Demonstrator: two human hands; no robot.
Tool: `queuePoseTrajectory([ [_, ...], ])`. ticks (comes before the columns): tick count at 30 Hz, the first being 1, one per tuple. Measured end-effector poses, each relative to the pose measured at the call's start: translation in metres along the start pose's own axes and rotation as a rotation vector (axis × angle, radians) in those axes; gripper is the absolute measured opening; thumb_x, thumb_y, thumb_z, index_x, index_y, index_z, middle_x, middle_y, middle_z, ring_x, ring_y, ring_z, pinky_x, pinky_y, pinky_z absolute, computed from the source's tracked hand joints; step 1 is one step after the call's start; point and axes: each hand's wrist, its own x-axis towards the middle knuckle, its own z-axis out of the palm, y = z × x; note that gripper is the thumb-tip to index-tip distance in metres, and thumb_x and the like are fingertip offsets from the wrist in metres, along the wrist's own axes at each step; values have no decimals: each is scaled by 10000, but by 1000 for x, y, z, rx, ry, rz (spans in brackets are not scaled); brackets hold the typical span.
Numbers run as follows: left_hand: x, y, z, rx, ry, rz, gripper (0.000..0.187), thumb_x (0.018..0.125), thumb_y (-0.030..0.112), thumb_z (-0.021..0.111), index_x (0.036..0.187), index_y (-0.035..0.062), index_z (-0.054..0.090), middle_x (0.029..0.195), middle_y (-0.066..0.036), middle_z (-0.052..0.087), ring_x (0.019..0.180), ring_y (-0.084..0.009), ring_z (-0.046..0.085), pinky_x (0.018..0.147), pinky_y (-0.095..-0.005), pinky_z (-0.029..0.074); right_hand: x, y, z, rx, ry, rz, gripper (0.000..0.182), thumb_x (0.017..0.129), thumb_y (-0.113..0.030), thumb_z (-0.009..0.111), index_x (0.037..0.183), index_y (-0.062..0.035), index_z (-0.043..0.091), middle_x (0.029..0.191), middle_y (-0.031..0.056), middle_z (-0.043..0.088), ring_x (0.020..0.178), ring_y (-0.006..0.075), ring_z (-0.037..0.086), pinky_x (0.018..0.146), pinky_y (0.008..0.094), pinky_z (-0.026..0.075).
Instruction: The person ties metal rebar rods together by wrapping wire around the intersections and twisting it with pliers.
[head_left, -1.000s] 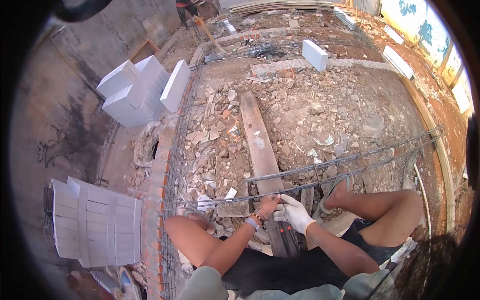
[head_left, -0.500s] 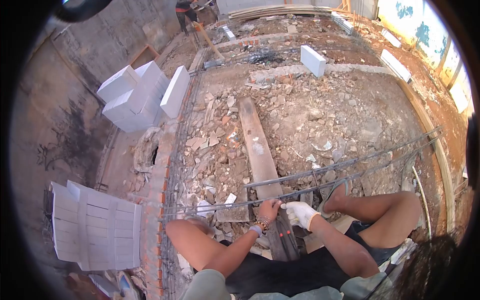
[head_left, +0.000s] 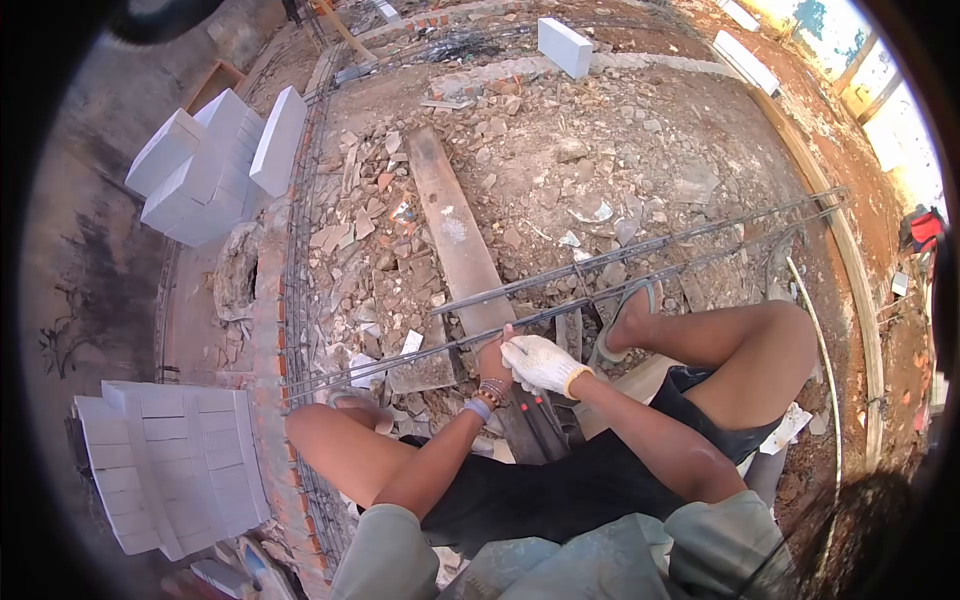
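My bare left hand (head_left: 491,358), with bracelets at the wrist, is closed at the nearer pair of steel reinforcing bars (head_left: 450,346). Part of its fingers is hidden behind my right hand (head_left: 542,364). That right hand wears a white knitted glove with a yellow cuff, and its fingers are pinched together against the left hand; what they hold is too small or hidden. A second pair of bars (head_left: 620,253) runs just beyond. Beneath both lies a long wooden plank (head_left: 452,225). Below my hands rests a dark tool with two red-marked handles (head_left: 531,405).
Broken rubble (head_left: 375,240) covers the ground around the plank. White blocks (head_left: 205,175) are stacked at the upper left, with another stack (head_left: 180,465) at the lower left. A brick edge (head_left: 270,330) with long rebar runs along the left; a timber (head_left: 850,270) lies right.
The view has shifted, so the scene sits further up and left. My gloved right hand has come over against the left hand and now covers part of its fingers.
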Motion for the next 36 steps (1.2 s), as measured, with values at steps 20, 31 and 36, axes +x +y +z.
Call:
queuePoseTrajectory([
  [20,-21,15,20,-1329,-170,-671,592,993,614,400,1389,190,520,625,58,431,490,-98,390,485,-268,327,-68,60,69,-631,75,167,498,816,-239,647,1148,48,412,1053,312,612,958,435,663,820,501,525],
  [31,-29,-4,10,-1355,-55,-860,548,990,656,344,1041,165,583,672,37,515,516,-143,413,482,-297,345,-39,61,17,450,77,333,236,826,28,535,1025,-43,431,866,88,598,772,199,669,589,342,515],
  [36,-40,-7,7,-1293,-27,-891,572,946,729,339,847,182,474,648,35,459,513,-161,408,466,-303,337,-45,59,12,569,-101,348,401,763,80,561,1123,-79,483,888,23,532,724,129,581,546,251,426],
])
